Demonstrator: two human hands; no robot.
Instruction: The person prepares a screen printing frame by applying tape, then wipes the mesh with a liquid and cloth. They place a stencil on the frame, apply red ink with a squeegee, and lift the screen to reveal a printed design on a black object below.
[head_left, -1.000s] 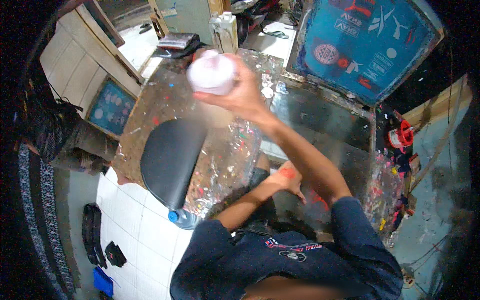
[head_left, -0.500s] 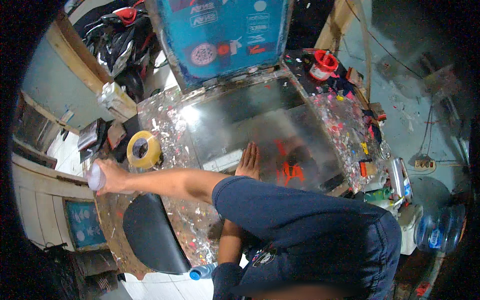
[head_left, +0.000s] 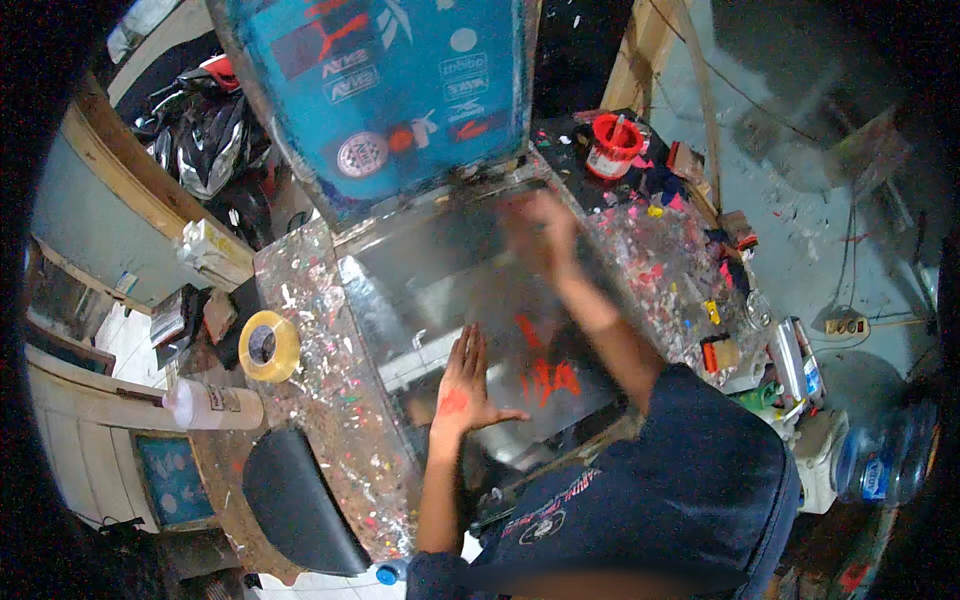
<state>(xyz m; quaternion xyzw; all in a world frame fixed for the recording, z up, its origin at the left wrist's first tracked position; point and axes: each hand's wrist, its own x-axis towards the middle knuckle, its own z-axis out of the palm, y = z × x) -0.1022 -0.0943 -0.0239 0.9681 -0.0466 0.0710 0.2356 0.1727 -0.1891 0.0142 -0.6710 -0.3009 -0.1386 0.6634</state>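
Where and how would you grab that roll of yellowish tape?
I'd come from above and pinch the right-hand rim of the tape roll, fingertips in the hole and thumb outside: it appears to lie flat, hole facing up, with paint-flecked tabletop to its right.

Screen-printing workshop — a bench (head_left: 345, 465) spattered with many paint colours, a glossy plate (head_left: 420, 262) on it, a blue stencilled screen (head_left: 395, 95) standing at its far side, a red tub (head_left: 613, 152) far right.
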